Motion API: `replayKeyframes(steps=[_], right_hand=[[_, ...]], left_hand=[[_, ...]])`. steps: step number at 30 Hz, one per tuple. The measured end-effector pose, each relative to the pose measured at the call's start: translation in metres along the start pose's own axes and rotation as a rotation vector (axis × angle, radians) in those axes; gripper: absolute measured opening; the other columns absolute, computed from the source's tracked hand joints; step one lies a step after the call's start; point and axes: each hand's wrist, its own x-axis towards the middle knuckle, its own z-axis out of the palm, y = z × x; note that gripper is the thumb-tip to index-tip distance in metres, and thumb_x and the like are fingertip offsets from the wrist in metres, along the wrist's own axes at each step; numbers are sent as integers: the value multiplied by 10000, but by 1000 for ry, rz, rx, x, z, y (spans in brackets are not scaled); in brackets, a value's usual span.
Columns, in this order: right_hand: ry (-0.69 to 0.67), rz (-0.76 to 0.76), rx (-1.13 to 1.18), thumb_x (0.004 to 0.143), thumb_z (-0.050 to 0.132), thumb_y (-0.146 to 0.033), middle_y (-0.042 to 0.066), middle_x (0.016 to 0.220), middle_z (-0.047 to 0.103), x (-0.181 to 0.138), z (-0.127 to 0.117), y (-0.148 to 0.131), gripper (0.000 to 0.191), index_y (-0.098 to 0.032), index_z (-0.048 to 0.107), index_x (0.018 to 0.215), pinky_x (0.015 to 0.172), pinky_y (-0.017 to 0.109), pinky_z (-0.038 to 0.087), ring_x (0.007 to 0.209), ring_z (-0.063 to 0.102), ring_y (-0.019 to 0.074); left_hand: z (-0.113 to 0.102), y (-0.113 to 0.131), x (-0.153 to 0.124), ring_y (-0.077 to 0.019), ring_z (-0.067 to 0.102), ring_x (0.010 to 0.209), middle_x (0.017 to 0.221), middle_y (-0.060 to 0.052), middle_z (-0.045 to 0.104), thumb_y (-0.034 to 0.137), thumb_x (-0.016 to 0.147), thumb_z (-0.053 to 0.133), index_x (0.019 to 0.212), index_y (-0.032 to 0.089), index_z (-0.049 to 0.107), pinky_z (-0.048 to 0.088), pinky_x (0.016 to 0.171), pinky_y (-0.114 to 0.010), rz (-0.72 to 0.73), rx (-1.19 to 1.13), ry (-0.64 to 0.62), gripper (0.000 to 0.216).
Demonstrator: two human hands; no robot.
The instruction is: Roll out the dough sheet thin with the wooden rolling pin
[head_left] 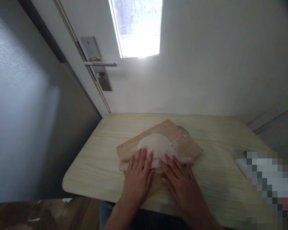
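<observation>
A flat, pale round of dough (157, 145) lies on a wooden board (182, 143) on a light wooden table (98, 156). A pale rolling pin (124, 166) lies across the dough's near edge, mostly hidden under my hands. My left hand (139, 177) rests flat on the pin with fingers stretched out toward the dough. My right hand (180, 179) lies flat beside it, fingers extended over the pin's right part.
A white door (206, 64) with a metal lever handle (100, 64) and a bright window panel (138, 27) stands behind the table. A grey wall (26, 111) is at the left. A blurred patch (271, 185) covers the table's right side. Wooden floor (50, 214) shows below.
</observation>
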Motion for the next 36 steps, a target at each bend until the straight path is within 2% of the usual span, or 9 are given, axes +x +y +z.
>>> replayKeyframes(steps=[3,8,13,18,23,26,29,32,36], right_hand=[[-29,25,26,883,268,-394,-26,1378,301,15,2,5,429,-301,328,1298,992,475,172,1257,262,208],[-62,67,30,890,236,-400,36,1351,363,86,4,22,422,-250,465,1211,1006,486,133,1259,255,218],[-119,152,17,881,278,-343,122,1287,441,136,4,29,410,-142,578,1074,941,386,300,1200,359,223],[-70,115,39,893,248,-317,104,1244,493,96,2,19,410,-150,546,1120,971,403,252,1148,419,204],[38,73,59,877,328,-341,46,1263,481,16,0,2,392,-187,464,1211,992,397,206,1179,382,198],[47,21,44,876,327,-363,24,1324,407,3,2,1,425,-209,391,1268,987,387,208,1224,318,192],[37,62,29,883,300,-367,18,1328,402,32,7,12,409,-233,413,1253,1001,425,167,1233,304,203],[5,121,7,884,275,-386,67,1337,384,88,12,27,407,-214,524,1157,1008,451,138,1228,311,230],[-52,202,2,881,287,-371,140,1327,381,148,9,40,427,-141,542,1135,965,414,241,1215,332,247]], left_hand=[[-1,-6,14,-259,281,1254,1339,-86,374,350,870,321,1280,191,357,268,997,-462,-28,-5,-23,441],[4,-30,82,-229,345,1219,1269,-115,457,302,898,226,1168,148,479,288,980,-400,-153,-71,-130,400],[11,-54,126,-157,565,957,970,-86,638,224,901,226,927,133,603,402,845,-259,-138,-122,-222,388],[3,-33,82,-202,432,1148,1232,-102,496,286,903,222,1145,146,492,336,937,-337,-182,-100,-136,389],[2,-5,9,-228,352,1212,1320,-55,410,317,884,283,1245,195,407,289,976,-401,-37,-1,33,401],[3,-6,-2,-236,318,1232,1356,-43,354,351,875,310,1295,215,333,276,980,-417,30,37,57,442],[4,-15,28,-258,313,1230,1352,-59,360,390,871,309,1267,222,376,261,983,-448,-28,43,1,436],[6,-32,83,-259,351,1206,1294,-96,430,384,895,219,1160,198,486,313,947,-427,-133,6,-123,420],[8,-56,138,-212,510,1037,1067,-111,591,308,894,288,1060,145,546,392,864,-336,-127,-15,-221,347]])
